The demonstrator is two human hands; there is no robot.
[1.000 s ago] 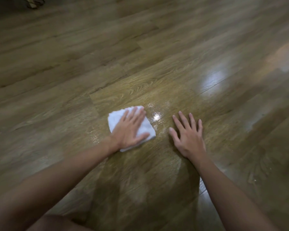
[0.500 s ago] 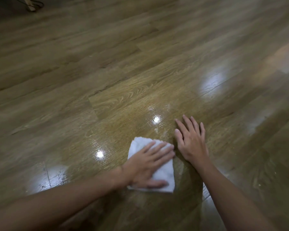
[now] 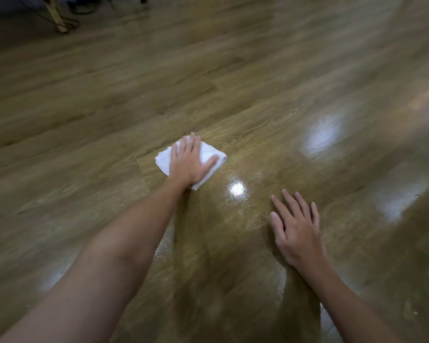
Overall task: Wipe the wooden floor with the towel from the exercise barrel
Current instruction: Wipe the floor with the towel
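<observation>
Small folded white cloth towel: plain white, no print. Brown wooden plank floor: olive-brown with darker wavy grain streaks and pale whitish glare patches. Pale tan wooden furniture leg: light tan, beside dark cables at top left.

A person's left hand lies palm down on a folded white towel, arm stretched well forward, fingers straight and close together, thumb splayed to the right. The right hand rests flat on the wooden floor nearer the body, fingers spread and extended, apparently bearing some weight. Both forearms are bare, and the hands are well apart.
</observation>
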